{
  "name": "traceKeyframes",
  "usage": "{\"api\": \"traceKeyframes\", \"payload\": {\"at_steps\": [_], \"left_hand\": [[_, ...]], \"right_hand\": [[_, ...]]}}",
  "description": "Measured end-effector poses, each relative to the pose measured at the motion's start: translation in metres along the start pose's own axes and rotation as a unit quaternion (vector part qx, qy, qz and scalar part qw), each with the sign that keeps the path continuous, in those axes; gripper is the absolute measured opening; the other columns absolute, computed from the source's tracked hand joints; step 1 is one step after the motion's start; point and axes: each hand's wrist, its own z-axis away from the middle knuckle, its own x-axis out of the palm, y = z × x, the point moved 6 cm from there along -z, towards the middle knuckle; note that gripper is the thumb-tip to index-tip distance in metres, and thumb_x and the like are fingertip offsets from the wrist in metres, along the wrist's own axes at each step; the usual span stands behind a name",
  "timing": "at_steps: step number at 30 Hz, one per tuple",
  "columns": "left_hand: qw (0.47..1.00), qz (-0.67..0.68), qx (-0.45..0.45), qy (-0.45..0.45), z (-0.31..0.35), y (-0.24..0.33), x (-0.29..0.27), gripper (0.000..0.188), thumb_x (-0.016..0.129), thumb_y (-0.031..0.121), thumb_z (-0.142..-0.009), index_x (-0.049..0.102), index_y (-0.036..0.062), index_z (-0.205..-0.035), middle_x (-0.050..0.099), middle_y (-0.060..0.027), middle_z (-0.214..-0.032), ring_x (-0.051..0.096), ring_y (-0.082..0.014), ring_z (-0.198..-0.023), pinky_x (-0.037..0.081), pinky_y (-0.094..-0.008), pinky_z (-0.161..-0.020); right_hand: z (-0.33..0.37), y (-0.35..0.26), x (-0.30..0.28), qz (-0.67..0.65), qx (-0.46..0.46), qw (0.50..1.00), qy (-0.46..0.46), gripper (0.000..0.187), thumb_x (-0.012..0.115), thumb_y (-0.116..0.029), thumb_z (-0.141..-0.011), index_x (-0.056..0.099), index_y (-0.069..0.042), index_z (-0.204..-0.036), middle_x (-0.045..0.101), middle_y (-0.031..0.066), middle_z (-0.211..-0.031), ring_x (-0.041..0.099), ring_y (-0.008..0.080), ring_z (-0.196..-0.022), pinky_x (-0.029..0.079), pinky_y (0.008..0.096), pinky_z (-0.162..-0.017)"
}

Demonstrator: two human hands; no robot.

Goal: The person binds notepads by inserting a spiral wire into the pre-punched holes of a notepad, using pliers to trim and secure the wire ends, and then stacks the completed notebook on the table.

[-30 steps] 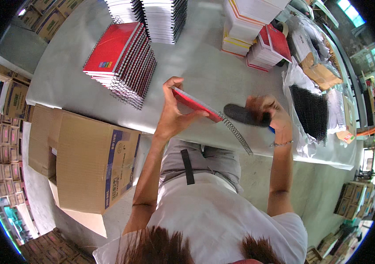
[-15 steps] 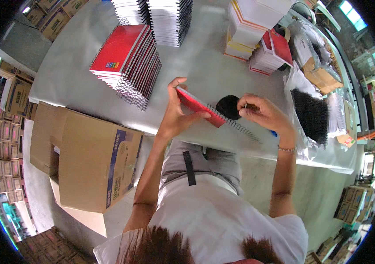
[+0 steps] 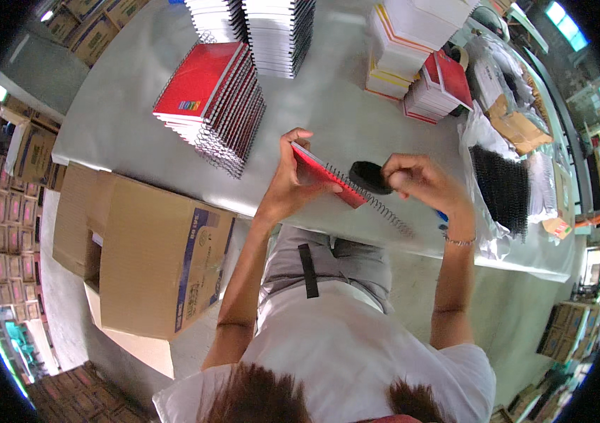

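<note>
Left hand [image 3: 286, 192] clamped a red notebook [image 3: 312, 166] between thumb and fingers, wire coil [image 3: 387, 211] trailing off its edge; right hand [image 3: 428, 185] at black disc [image 3: 367, 179], blurred, finger closure couldn't be told.

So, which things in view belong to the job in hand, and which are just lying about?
Likely job things:
- red notebook, in left hand
- coil along its edge
- black disc, at right hand
- spare coils
- bound notebooks

Seemingly just lying about:
- carton
- torn wrapping
- stacked boxes

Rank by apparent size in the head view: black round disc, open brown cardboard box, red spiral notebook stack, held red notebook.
1. Open brown cardboard box
2. Red spiral notebook stack
3. Held red notebook, black round disc: too close to rank
</note>
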Motion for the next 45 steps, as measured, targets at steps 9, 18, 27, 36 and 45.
{"api": "traceKeyframes", "payload": {"at_steps": [9, 18, 27, 36, 45], "left_hand": [[1.000, 0.017, 0.003, -0.010, -0.002, 0.000, 0.000, 0.102, 0.096, 0.010, -0.060, 0.030, 0.0131, -0.137, 0.039, -0.0039, -0.114, 0.046, -0.0162, -0.106, 0.043, -0.0296, -0.093], [0.999, 0.052, -0.003, -0.011, -0.007, 0.009, 0.001, 0.105, 0.098, 0.013, -0.058, 0.030, 0.0134, -0.138, 0.039, -0.0038, -0.113, 0.046, -0.0174, -0.107, 0.042, -0.0302, -0.095], [1.000, 0.013, -0.007, -0.006, -0.002, 0.006, -0.001, 0.103, 0.097, 0.013, -0.059, 0.031, 0.0152, -0.138, 0.038, -0.0033, -0.111, 0.046, -0.0163, -0.105, 0.042, -0.0297, -0.094], [1.000, 0.004, 0.002, -0.017, 0.001, 0.005, -0.002, 0.097, 0.095, 0.016, -0.063, 0.032, 0.0154, -0.138, 0.039, -0.0062, -0.118, 0.046, -0.0187, -0.111, 0.040, -0.0317, -0.098], [0.992, -0.030, 0.004, 0.122, 0.010, -0.004, 0.010, 0.057, 0.071, 0.019, -0.094, 0.033, 0.0081, -0.136, 0.048, -0.0019, -0.105, 0.049, -0.0121, -0.100, 0.040, -0.0255, -0.090]], "right_hand": [[-0.016, -0.002, 0.004, -0.012, -0.041, 0.999, 0.017, 0.031, 0.062, -0.033, -0.100, 0.064, -0.003, -0.092, 0.054, -0.0068, -0.078, 0.046, 0.0025, -0.067, 0.038, 0.0215, -0.058], [-0.026, -0.012, 0.005, -0.007, -0.042, 0.998, 0.048, 0.038, 0.061, -0.034, -0.100, 0.062, 0.000, -0.084, 0.051, -0.0067, -0.072, 0.045, 0.0034, -0.064, 0.036, 0.0222, -0.056], [-0.031, -0.019, 0.017, -0.009, -0.072, 0.996, 0.055, 0.026, 0.066, -0.023, -0.098, 0.065, 0.000, -0.088, 0.052, -0.0082, -0.077, 0.044, 0.0003, -0.073, 0.038, 0.0200, -0.062], [-0.040, -0.006, 0.019, 0.058, -0.077, 0.990, 0.108, 0.023, 0.066, -0.021, -0.097, 0.068, 0.001, -0.089, 0.058, -0.0047, -0.078, 0.046, 0.0008, -0.070, 0.037, 0.0216, -0.058], [0.013, 0.036, -0.031, 0.410, -0.058, 0.800, 0.434, 0.046, 0.071, -0.029, -0.089, 0.060, -0.011, -0.130, 0.061, 0.0165, -0.127, 0.055, 0.0339, -0.121, 0.039, 0.0474, -0.106]]}}
